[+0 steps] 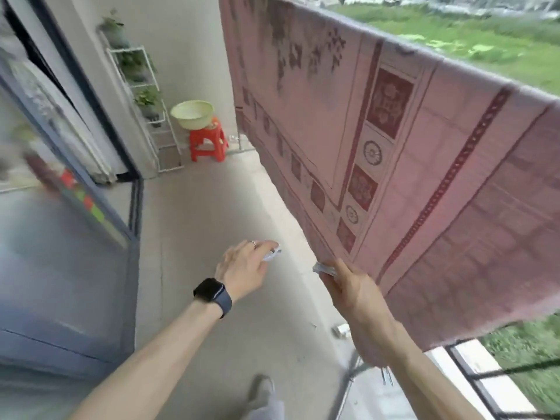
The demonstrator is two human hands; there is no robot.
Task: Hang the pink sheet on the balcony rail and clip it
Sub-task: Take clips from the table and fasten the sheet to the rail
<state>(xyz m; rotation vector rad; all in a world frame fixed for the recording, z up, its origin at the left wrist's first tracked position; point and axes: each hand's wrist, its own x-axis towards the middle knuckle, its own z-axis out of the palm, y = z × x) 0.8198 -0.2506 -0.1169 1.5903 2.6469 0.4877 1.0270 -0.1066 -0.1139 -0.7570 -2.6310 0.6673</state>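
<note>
Beside the hanging pink sheet, we pinch a white clip in the left grip and another in the right grip, best seated squarely astride the top fold.

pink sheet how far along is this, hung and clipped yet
Done: the pink sheet hangs draped over the rail, which it hides. In hand: the left hand pinches what looks like a pale clip; the right hand grips another by the sheet's lower edge. Left: no clip shows on the sheet yet.

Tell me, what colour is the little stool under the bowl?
The stool is bright orange-red, clearest in the head view, far down the balcony.
</note>
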